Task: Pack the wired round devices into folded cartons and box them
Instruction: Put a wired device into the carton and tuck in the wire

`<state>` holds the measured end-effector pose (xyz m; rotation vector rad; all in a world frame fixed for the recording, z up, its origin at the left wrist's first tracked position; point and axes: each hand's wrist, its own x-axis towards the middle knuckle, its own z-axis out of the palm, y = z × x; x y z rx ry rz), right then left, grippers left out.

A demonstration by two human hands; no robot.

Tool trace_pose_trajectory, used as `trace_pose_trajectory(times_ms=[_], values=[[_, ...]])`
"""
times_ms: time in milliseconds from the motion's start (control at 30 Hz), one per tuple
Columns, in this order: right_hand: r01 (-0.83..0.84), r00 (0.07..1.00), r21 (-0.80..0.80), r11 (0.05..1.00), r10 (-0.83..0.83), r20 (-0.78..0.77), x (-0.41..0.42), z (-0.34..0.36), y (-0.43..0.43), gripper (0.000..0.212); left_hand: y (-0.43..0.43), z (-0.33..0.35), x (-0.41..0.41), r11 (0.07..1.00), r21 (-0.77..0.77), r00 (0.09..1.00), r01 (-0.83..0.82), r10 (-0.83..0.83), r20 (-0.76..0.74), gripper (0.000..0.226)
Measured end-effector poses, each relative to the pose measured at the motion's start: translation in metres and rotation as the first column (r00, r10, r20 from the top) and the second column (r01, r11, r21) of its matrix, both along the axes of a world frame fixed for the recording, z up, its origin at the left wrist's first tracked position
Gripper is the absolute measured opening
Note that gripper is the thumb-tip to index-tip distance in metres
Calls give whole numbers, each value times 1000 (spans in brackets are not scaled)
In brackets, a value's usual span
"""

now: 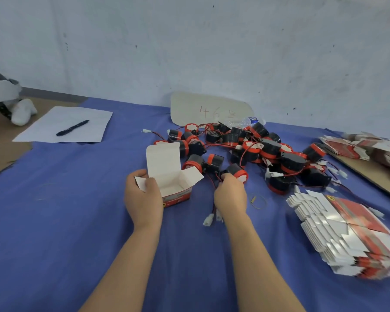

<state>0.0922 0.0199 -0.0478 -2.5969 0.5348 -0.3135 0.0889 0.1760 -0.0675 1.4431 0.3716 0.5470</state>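
While the left hand [143,199] pinches a flap of the open carton [170,176], the right hand [231,194] seemingly grips a round device [238,173] at the near edge of the pile [268,149]; blue worktop [54,210] stretches wide leftward.

Single head-worn camera, angled forward and down.
Close over the blue table [54,221], wide lens: the left hand [142,197] and right hand [231,194] sit at frame centre, the wall [189,41] fills the top third.
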Motion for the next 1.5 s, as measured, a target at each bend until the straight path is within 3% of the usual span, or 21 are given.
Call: trace_pose_trajectory(times_ms=[133, 233, 300, 367, 467, 567, 600, 633, 700, 767, 833, 900, 933, 1100, 1267, 1500], values=[[74, 966, 97, 992, -96, 238, 3, 7, -11, 22, -1, 0, 1, 1000, 15, 1000, 4, -4, 3, 19], [-15, 889, 327, 945, -137, 437, 3, 26, -12, 21, -2, 0, 0, 999, 41, 1000, 24, -24, 7, 20], [-185, 814, 528, 829, -171, 555, -1, 42, -10, 21, -3, 1, -1, 995, 88, 998, 55, -56, 9, 19], [-395, 772, 623, 675, -124, 624, -7, 57, -8, 24, -5, 1, -2, 989, 118, 996, 92, -92, 1, 19], [-533, 798, 675, 511, 38, 601, -15, 67, 3, 27, -6, 0, -3, 984, 114, 991, 135, -135, -11, 19], [-414, 910, 768, 489, 193, 368, -19, 62, 14, 29, -5, -1, -1, 986, 51, 987, 158, -157, -24, 20], [-369, 928, 739, 563, 268, 259, -21, 57, 17, 28, -4, -1, 0, 987, 22, 987, 157, -156, -33, 21], [-340, 936, 621, 706, 321, 147, -21, 52, 16, 27, -2, -1, 0, 988, 1, 987, 154, -154, -43, 22], [-289, 956, 217, 933, 294, 9, -21, 44, 12, 26, -1, -1, 2, 987, 7, 986, 158, -157, -54, 23], [-203, 979, -70, 977, 203, -3, -22, 40, 14, 29, -3, -1, 1, 983, 45, 982, 181, -178, -64, 21], [-126, 982, -195, 973, 150, 112, -24, 39, 22, 32, -5, 0, 1, 977, 68, 978, 201, -196, -75, 21], [-146, 940, -226, 963, 206, 274, -25, 41, 35, 29, -6, 1, 0, 976, 81, 977, 203, -197, -77, 20], [-198, 923, -239, 951, 263, 282, -26, 41, 42, 28, -6, 1, 0, 976, 83, 978, 202, -197, -72, 19], [-364, 926, -301, 881, 376, -20, -22, 31, 59, 40, -5, 0, -1, 974, 96, 979, 205, -202, -36, 20], [-443, 895, -163, 882, 446, -22, -13, 40, 48, 24, -5, -1, 1, 969, 119, 976, 218, -214, -45, 19], [-469, 883, -152, 870, 469, -37, -7, 42, 45, 22, -4, -3, 1, 963, 119, 970, 242, -235, -64, 16]])
